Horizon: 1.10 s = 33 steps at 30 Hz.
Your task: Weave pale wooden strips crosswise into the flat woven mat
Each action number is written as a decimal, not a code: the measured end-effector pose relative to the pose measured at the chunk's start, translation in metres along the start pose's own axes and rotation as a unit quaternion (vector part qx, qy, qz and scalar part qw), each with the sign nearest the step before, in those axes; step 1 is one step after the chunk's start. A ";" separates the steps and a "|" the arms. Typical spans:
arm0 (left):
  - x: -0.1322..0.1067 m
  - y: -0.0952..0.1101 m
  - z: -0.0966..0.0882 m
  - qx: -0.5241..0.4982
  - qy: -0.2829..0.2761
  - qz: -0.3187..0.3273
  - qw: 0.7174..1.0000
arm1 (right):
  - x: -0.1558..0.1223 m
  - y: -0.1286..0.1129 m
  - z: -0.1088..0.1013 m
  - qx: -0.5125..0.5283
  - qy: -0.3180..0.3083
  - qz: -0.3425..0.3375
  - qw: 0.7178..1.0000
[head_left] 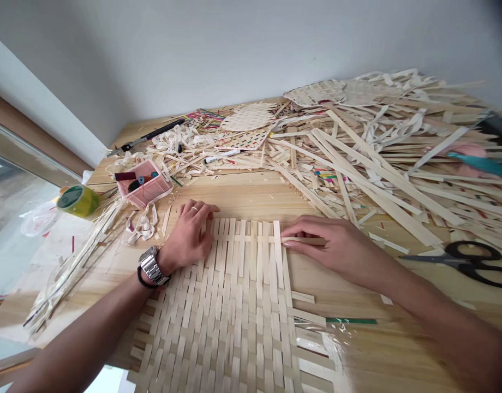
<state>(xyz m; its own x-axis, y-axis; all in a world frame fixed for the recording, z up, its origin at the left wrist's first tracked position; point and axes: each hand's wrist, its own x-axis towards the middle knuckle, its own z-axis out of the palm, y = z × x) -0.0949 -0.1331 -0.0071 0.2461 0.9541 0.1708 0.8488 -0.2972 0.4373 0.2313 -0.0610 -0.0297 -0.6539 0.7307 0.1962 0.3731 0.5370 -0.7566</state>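
Observation:
A mat [238, 305] woven from pale, flat wood strips lies in front of me, its far strip ends loose. My left hand [189, 234], with a ring and a metal watch at the wrist, curls its fingers closed at the mat's far left corner. Between thumb and fingers, my right hand [333, 245] pinches a narrow crosswise strip [304, 240] at the far right edge. That strip passes over and under the lengthwise strips near their ends. What lies beneath my left fingertips is hidden.
Scissors [459, 262] with black handles lie right of my right hand. A heap of loose strips [382, 169] and woven pieces fills the back right. At left stand a pink basket [147, 188] and a roll of yellow-green tape [79, 201], beside bundled thin strips [79, 259].

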 end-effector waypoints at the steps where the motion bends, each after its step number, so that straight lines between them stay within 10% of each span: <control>1: 0.000 -0.001 -0.001 -0.013 -0.005 -0.003 1.000 | 0.000 0.000 0.000 -0.002 0.000 0.000 1.000; 33: 0.001 0.005 -0.001 0.025 -0.004 0.028 0.999 | 0.000 0.004 -0.002 -0.029 0.000 -0.040 0.999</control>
<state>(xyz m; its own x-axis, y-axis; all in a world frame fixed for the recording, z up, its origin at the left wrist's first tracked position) -0.0911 -0.1338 -0.0040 0.2973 0.9363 0.1868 0.8560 -0.3481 0.3823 0.2343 -0.0584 -0.0317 -0.6832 0.6845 0.2542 0.3578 0.6173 -0.7006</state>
